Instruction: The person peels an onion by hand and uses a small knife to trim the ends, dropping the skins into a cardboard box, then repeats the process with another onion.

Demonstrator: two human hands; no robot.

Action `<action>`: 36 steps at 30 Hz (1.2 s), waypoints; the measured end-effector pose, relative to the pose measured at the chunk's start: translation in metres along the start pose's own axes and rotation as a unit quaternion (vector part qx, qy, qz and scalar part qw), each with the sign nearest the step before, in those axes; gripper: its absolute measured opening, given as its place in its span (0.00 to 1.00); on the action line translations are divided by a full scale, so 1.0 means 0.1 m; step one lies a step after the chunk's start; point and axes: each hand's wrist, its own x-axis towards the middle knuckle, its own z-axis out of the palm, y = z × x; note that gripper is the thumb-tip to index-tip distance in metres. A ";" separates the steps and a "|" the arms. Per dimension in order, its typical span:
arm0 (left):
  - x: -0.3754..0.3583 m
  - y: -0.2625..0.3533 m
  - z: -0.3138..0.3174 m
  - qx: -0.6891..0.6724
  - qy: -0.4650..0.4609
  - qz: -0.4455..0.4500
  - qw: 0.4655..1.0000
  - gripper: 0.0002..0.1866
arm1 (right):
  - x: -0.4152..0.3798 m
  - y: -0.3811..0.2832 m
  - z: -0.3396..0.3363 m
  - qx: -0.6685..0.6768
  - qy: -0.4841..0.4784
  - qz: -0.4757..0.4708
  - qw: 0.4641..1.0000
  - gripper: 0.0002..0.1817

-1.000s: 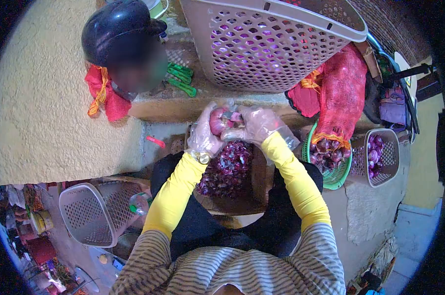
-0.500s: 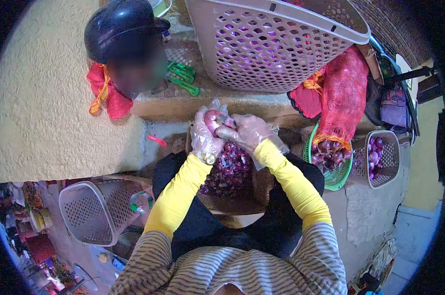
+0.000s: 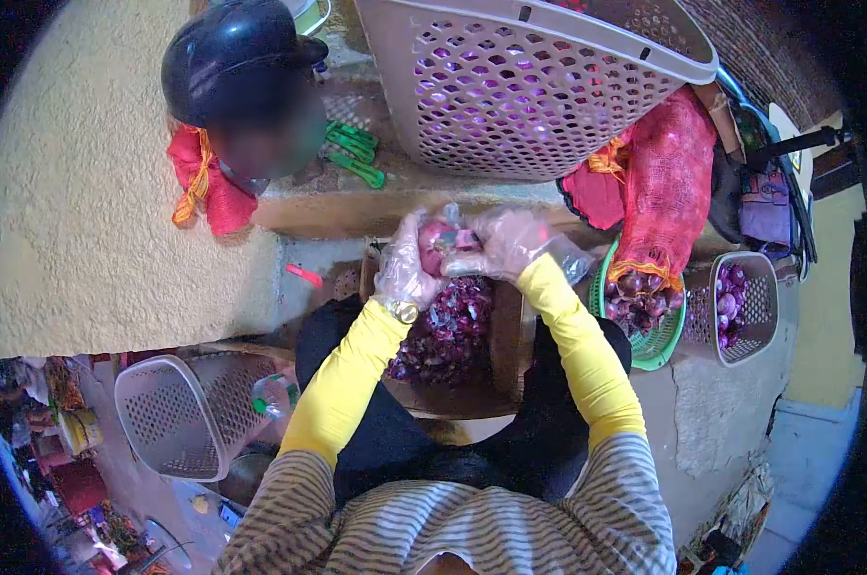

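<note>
My left hand (image 3: 403,262), in a clear plastic glove, is wrapped round a red onion (image 3: 436,246). My right hand (image 3: 506,246), gloved too, is closed at the onion's right side, with a small pinkish piece by its fingertips; whether it holds a tool is hidden. Both hands are above a box (image 3: 506,355) between my knees, in which dark purple onion skins (image 3: 448,331) lie. To the right, red onions (image 3: 644,305) lie at the mouth of a red mesh sack (image 3: 671,192) over a green basket (image 3: 661,353).
A large perforated crate (image 3: 510,96) stands on the ledge ahead. Green-handled tools (image 3: 355,153) lie beside a helmet (image 3: 232,57). A red-handled object (image 3: 304,275) is left of the box. Crates stand at the far right (image 3: 776,311) and lower left (image 3: 170,417).
The onion and my left hand have shifted slightly right. My right hand has moved a little right and up, and the onion appears turned.
</note>
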 end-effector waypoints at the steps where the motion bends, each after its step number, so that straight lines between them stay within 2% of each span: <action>1: 0.05 -0.03 -0.04 -0.005 0.029 0.030 0.999 0.28 | 0.00 -0.03 -0.01 0.005 -0.001 0.006 1.000 0.35; 2: 0.09 -0.06 -0.08 -0.009 0.058 0.060 0.996 0.28 | 0.01 -0.04 0.02 0.005 -0.001 0.006 1.000 0.35; 6: 0.11 -0.07 -0.09 -0.004 0.078 0.109 0.991 0.27 | 0.03 -0.11 0.14 0.017 -0.001 0.042 0.999 0.34; 8: 0.12 -0.06 -0.13 -0.015 0.092 0.166 0.982 0.26 | 0.03 -0.18 0.16 0.019 0.006 0.050 0.999 0.34; 9: 0.11 -0.06 -0.11 -0.015 0.093 0.166 0.982 0.26 | 0.02 -0.23 0.17 0.030 0.021 0.065 0.997 0.33; 11: 0.12 -0.07 -0.05 -0.016 0.085 0.270 0.959 0.24 | 0.02 -0.30 0.16 0.041 0.037 0.079 0.995 0.33; 14: 0.12 -0.10 -0.06 0.002 0.074 0.297 0.952 0.24 | 0.00 -0.32 0.12 0.087 0.030 0.076 0.993 0.36; 15: 0.11 -0.09 0.00 0.003 0.073 0.297 0.952 0.24 | 0.00 -0.31 0.08 0.101 0.026 0.094 0.990 0.38; 17: 0.11 -0.06 0.11 -0.048 0.022 0.231 0.972 0.25 | 0.01 -0.21 -0.01 0.115 0.024 0.112 0.987 0.39; 18: 0.04 -0.04 0.18 -0.048 0.021 0.230 0.972 0.25 | 0.03 -0.10 -0.06 0.059 0.006 0.080 0.995 0.40; 19: -0.07 0.00 0.24 -0.061 -0.009 0.125 0.990 0.25 | 0.02 -0.02 -0.11 0.003 -0.013 0.048 0.999 0.40; 20: -0.14 0.04 0.25 -0.072 -0.037 0.019 0.997 0.26 | -0.01 0.01 -0.14 0.004 -0.013 0.048 0.999 0.40; 21: -0.12 0.08 0.22 -0.061 -0.076 -0.015 0.995 0.27 | -0.03 0.03 -0.18 0.004 0.002 0.023 1.000 0.40; 24: -0.07 0.06 0.18 -0.007 -0.025 -0.015 1.000 0.30 | -0.02 0.07 -0.15 -0.008 -0.001 0.004 1.000 0.40; 26: -0.02 0.01 0.14 -0.027 -0.002 0.007 1.000 0.31 | 0.00 0.02 -0.08 -0.068 -0.011 0.010 0.998 0.38; 29: 0.03 -0.04 0.09 -0.056 0.050 0.046 0.996 0.34 | -0.01 -0.08 -0.05 -0.075 -0.002 0.012 0.997 0.34; 30: 0.03 -0.05 0.10 -0.065 0.075 0.062 0.993 0.34 | 0.00 -0.08 -0.02 -0.075 -0.001 0.012 0.997 0.34; 34: 0.03 -0.08 0.07 -0.076 0.080 0.106 0.988 0.32 | 0.01 -0.17 0.05 -0.015 0.030 0.035 0.999 0.34; 36: 0.07 -0.06 0.02 -0.048 0.103 0.163 0.980 0.30 | 0.01 -0.25 0.08 -0.001 0.043 0.053 0.998 0.34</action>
